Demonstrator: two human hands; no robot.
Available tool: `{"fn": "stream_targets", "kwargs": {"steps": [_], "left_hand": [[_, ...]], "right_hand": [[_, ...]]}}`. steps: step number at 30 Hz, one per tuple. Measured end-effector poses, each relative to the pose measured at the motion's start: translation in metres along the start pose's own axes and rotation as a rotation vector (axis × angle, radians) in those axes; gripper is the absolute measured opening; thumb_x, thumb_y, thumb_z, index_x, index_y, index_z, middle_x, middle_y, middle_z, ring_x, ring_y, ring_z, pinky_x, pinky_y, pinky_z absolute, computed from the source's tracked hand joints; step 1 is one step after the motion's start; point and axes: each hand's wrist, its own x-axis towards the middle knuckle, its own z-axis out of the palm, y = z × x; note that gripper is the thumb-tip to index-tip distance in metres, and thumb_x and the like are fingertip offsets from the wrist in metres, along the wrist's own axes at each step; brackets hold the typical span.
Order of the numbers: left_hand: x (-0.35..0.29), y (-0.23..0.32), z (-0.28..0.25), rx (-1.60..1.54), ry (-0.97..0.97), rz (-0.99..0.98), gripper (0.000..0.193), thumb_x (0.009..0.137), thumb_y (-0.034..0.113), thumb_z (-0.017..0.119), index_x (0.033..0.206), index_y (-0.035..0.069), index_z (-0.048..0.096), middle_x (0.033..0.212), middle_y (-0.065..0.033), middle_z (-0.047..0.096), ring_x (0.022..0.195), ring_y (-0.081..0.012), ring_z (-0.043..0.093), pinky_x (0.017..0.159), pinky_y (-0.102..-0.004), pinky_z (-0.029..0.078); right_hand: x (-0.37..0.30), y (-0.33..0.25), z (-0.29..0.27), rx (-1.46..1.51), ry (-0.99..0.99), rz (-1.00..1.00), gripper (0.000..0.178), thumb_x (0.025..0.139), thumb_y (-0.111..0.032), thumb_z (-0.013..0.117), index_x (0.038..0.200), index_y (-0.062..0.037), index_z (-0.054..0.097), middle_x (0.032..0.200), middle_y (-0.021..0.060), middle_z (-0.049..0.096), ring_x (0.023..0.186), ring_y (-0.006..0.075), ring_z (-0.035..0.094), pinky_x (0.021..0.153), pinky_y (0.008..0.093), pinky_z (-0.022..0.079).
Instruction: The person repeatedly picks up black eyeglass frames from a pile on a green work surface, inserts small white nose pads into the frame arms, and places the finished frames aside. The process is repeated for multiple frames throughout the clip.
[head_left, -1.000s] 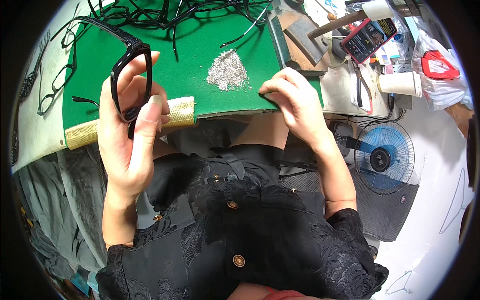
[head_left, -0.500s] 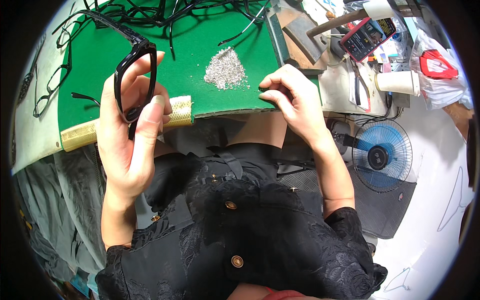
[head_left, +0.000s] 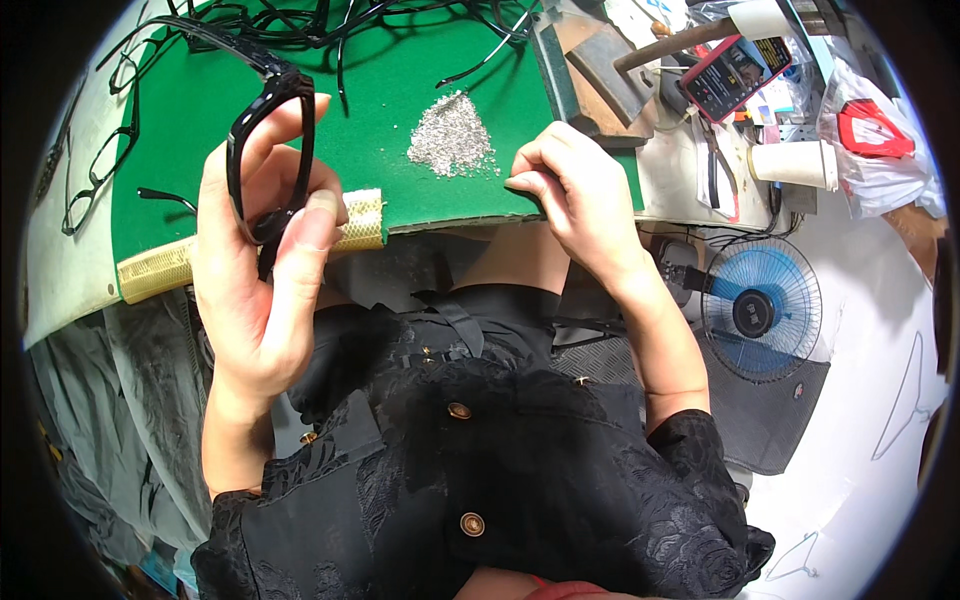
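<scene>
Viewed from above, a person in black clothing sits at the front edge of a pale tabletop [head_left: 75, 285] covered largely by a green mat [head_left: 370, 150]. The left hand [head_left: 262, 265] grips a black eyeglass frame [head_left: 283, 88], raised over the left part of the front edge. The thumb presses on the near side of the frame, the other fingers curl behind it, and skin shows through the rim's opening. One long temple arm stretches up toward the far left corner.

The right hand [head_left: 585, 200] is over the front edge, right of centre, its thumb and forefinger pinched together; whether something tiny lies between them cannot be told.

Just beyond that hand and to its left, a heap of small silvery pieces [head_left: 452, 138] sits on the mat. A tangle of black frames [head_left: 318, 40] lines the far edge, and more dark glasses frames [head_left: 97, 178] lie along the left edge. A gold textured strip [head_left: 160, 272] borders the left part of the front edge.

Toward the far right corner are a wooden block [head_left: 580, 45], a phone [head_left: 738, 75] in a red case and a white cup [head_left: 795, 165] on its side. Below the front edge, to the right, is a blue-bladed fan [head_left: 752, 313].
</scene>
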Motion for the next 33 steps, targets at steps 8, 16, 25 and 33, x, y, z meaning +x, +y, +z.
{"fn": "stream_targets", "kwargs": {"steps": [8, 16, 25, 33], "left_hand": [[0.003, 0.022, 0.006, -0.057, 0.015, -0.076, 0.044, 0.094, 0.009, 0.04, 0.137, -0.001, 0.035, 0.081, -0.0036, 0.051, 0.063, -0.0062, 0.044, 0.058, -0.0176, 0.037], [0.008, 0.099, 0.025, -0.508, -0.426, -0.466, 0.053, 0.088, 0.0, 0.042, 0.138, -0.002, 0.025, 0.088, -0.0127, 0.053, 0.056, -0.0098, 0.048, 0.047, -0.0187, 0.044], [0.015, 0.089, 0.074, -0.812, -0.652, -0.666, 0.05, 0.092, 0.0, 0.042, 0.138, 0.0, 0.022, 0.087, -0.0111, 0.049, 0.056, -0.0109, 0.047, 0.051, -0.0218, 0.047], [0.011, 0.084, 0.082, -0.705, -0.657, -0.576, 0.05, 0.092, 0.0, 0.042, 0.137, -0.002, 0.022, 0.088, -0.0099, 0.049, 0.056, -0.0093, 0.048, 0.052, -0.0211, 0.047]], "right_hand": [[-0.002, 0.003, 0.007, -0.112, -0.007, -0.025, 0.011, 0.078, -0.013, 0.065, 0.079, -0.0063, 0.056, 0.076, 0.0068, 0.052, 0.071, 0.0241, 0.057, 0.062, 0.033, 0.046], [0.004, -0.007, -0.037, 0.815, 0.128, 0.243, 0.005, 0.086, -0.001, 0.051, 0.081, 0.0002, 0.051, 0.077, 0.0042, 0.05, 0.072, 0.0135, 0.051, 0.068, 0.0246, 0.043], [-0.003, -0.021, -0.075, 0.637, 0.345, -0.169, 0.013, 0.085, -0.009, 0.06, 0.078, -0.0001, 0.054, 0.074, 0.0096, 0.057, 0.068, 0.0193, 0.057, 0.065, 0.0283, 0.047], [-0.01, -0.025, -0.073, 0.662, 0.33, -0.047, 0.008, 0.086, -0.004, 0.056, 0.082, 0.0004, 0.051, 0.075, 0.0096, 0.053, 0.065, 0.0157, 0.053, 0.062, 0.0257, 0.048]]}}
